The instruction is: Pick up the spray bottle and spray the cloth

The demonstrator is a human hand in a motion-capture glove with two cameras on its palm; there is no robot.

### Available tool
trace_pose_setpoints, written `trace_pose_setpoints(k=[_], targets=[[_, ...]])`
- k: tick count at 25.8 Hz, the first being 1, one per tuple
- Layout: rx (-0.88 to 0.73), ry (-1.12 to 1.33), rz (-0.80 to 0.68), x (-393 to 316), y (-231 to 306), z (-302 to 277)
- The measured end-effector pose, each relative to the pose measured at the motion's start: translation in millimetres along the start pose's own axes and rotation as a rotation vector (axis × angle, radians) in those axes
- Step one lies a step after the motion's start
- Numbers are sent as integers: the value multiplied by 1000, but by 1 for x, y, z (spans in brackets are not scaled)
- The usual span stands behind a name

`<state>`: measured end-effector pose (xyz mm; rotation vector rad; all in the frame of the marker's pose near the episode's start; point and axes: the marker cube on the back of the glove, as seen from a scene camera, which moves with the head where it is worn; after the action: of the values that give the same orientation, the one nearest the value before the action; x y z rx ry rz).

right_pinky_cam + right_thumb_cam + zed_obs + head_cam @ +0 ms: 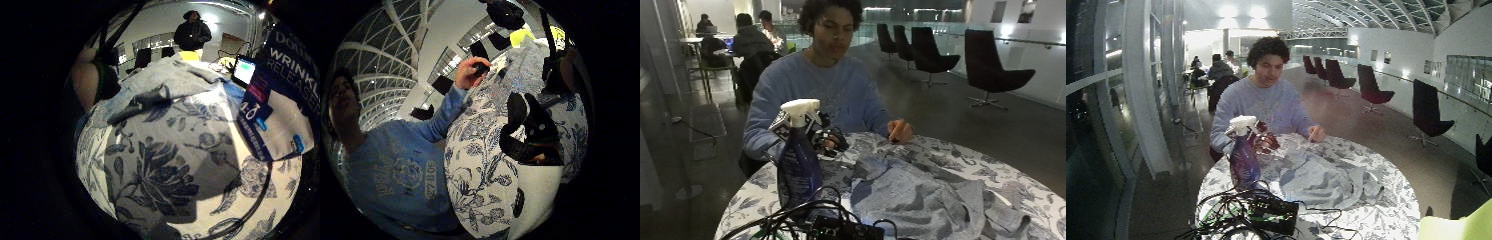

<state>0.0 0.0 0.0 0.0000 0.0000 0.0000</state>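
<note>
While the spray bottle point(798, 159) stands upright on the table point(1013, 177), close to the camera among cables point(800, 212), the gloved right hand point(828, 139) hovers behind it, apparently not touching it; I cannot tell how its fingers are set. Just beside the bottle the grey cloth point(919, 192) lies crumpled. A careless reach could probably tip the tall bottle or snag those cables. The bare hand point(898, 132) rests on the table's far edge.
</note>
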Motion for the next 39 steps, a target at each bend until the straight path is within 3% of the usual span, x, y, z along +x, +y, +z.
trace_pose_setpoints(k=[11, 14, 18, 27, 32, 39], targets=[[73, -3, 37, 5, -2, -20], [209, -14, 141, 18, -2, -56], [326, -71, 401, 53, -7, -97], [334, -184, 636, 129, -19, -100], [272, -260, 649, 151, -28, -77], [245, -114, 597, 162, -33, -59]])
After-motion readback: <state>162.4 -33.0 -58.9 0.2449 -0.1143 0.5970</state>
